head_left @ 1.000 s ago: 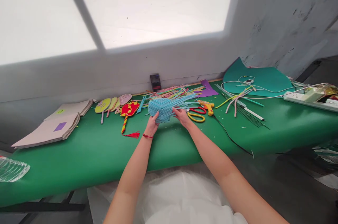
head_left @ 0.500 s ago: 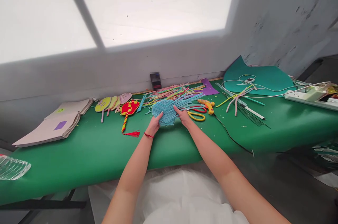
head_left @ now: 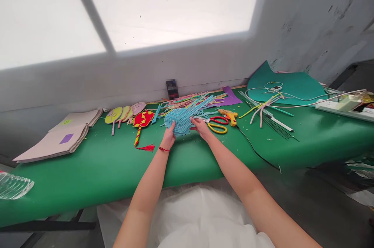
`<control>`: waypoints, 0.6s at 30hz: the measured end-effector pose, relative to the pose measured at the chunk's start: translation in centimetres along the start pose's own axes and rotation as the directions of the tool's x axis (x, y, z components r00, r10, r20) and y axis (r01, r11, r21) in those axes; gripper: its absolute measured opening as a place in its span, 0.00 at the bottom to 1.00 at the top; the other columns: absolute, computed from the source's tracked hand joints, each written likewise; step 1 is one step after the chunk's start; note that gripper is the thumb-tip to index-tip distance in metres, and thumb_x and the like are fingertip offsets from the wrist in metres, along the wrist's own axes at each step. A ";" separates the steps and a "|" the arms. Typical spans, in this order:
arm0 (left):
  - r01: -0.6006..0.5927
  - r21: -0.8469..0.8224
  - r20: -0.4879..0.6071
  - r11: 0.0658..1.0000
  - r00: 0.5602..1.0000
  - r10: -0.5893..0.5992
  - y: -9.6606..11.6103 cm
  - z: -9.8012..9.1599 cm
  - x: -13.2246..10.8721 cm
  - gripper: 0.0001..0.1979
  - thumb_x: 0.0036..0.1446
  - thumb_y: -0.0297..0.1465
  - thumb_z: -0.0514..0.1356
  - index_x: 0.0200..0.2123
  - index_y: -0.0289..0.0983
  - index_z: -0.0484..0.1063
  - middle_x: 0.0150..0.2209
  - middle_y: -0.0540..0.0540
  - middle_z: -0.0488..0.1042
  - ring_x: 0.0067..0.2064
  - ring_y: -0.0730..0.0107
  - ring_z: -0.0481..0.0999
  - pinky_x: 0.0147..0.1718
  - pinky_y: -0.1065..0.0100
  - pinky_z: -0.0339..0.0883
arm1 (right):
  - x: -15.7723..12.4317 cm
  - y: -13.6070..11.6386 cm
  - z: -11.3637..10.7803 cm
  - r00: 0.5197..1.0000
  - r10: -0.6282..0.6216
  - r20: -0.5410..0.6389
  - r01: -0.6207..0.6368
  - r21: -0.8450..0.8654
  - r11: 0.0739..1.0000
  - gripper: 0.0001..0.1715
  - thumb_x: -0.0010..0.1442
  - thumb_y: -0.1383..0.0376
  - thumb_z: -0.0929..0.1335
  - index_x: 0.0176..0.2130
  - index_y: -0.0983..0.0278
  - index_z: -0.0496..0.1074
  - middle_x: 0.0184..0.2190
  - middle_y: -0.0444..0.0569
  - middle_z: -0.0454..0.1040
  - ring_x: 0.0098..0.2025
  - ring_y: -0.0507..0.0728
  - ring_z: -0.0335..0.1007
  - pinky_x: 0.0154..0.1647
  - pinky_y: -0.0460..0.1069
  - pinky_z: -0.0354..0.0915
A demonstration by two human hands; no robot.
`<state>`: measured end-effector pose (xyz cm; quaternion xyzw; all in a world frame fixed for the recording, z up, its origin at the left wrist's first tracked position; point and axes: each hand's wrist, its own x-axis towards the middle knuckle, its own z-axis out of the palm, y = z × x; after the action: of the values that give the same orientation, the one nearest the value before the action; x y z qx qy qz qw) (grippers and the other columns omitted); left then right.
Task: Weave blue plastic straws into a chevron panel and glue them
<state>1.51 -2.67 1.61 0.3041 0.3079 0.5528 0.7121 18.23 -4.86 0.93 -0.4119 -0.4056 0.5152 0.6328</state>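
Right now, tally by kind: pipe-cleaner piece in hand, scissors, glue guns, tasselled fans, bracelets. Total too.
Light-blue pipe-cleaner piece, in left hand and right hand: 1
Red-and-yellow-handled scissors: 1
Yellow glue gun: 1
Red-and-yellow tasselled fan: 1
Red bracelet: 1
Total: 5

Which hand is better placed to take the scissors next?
Probably the right hand: it is beside the scissors, while the left hand is farther away; both hold the blue piece.

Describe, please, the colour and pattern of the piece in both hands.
The pipe-cleaner piece is light blue with V-shaped rows, as the head view shows.
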 end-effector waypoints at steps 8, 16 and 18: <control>-0.013 -0.096 0.101 0.995 0.995 0.022 0.4 0.1 0.0 0.20 0.60 0.44 0.55 0.47 0.37 0.73 0.55 0.44 0.71 0.59 0.59 0.67 0.57 0.60 0.63 | 0.4 0.4 -0.2 0.993 -0.051 -0.105 0.045 -0.058 0.997 0.23 0.38 0.48 0.74 0.24 0.63 0.71 0.23 0.42 0.68 0.28 0.52 0.63 0.24 0.47 0.66; -0.106 0.028 -0.010 0.994 0.994 0.107 0.8 -0.3 0.3 0.15 0.51 0.29 0.65 0.44 0.37 0.73 0.47 0.44 0.77 0.54 0.60 0.72 0.56 0.59 0.64 | 0.4 0.5 -0.4 0.996 -0.024 -0.086 0.018 -0.069 0.997 0.23 0.38 0.48 0.74 0.26 0.63 0.72 0.26 0.45 0.72 0.31 0.54 0.68 0.28 0.48 0.66; -0.108 0.053 -0.014 0.993 0.994 0.109 0.7 -0.4 0.2 0.16 0.49 0.27 0.67 0.43 0.36 0.73 0.46 0.43 0.77 0.53 0.59 0.73 0.56 0.57 0.64 | 0.5 0.5 -0.5 0.992 -0.015 -0.124 0.005 -0.081 0.997 0.24 0.39 0.47 0.74 0.25 0.64 0.71 0.26 0.45 0.72 0.31 0.54 0.68 0.29 0.47 0.64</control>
<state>0.87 -2.28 1.91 0.3340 0.3112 0.5851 0.6703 18.58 -4.39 0.39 -0.4665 -0.3878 0.4683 0.6424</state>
